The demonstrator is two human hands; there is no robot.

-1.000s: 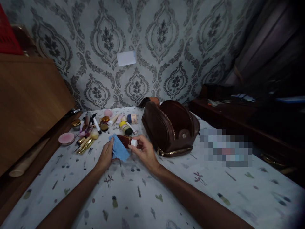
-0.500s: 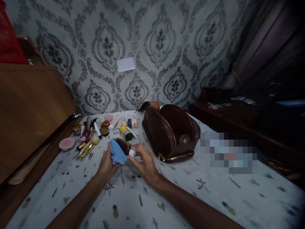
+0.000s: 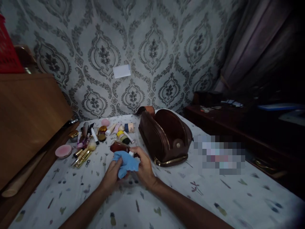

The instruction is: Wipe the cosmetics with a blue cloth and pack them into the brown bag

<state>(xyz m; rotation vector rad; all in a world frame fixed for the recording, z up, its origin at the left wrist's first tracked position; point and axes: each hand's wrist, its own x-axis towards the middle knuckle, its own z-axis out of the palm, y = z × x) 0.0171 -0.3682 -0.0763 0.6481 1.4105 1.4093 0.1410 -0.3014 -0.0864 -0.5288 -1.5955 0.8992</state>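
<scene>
My right hand (image 3: 143,167) is closed round the white-capped end of a dark red-brown bottle (image 3: 118,147), which points away to the left over the bed. My left hand (image 3: 112,176) is closed on a blue cloth (image 3: 126,162) and presses it against the bottle's cap end. The cap itself is mostly covered by the cloth and my fingers. Both hands hover just above the patterned white sheet (image 3: 166,197).
A brown leather toiletry bag (image 3: 164,136) stands open to the right of my hands. Several cosmetics (image 3: 100,133) lie scattered at the back left, with a pink compact (image 3: 63,151) and gold tubes (image 3: 81,156). A wooden board (image 3: 28,117) stands left; a dark table (image 3: 238,127) right.
The blue cloth has slid from the bottle's body towards its cap end, and my hands have come closer to me. The view has tilted slightly.
</scene>
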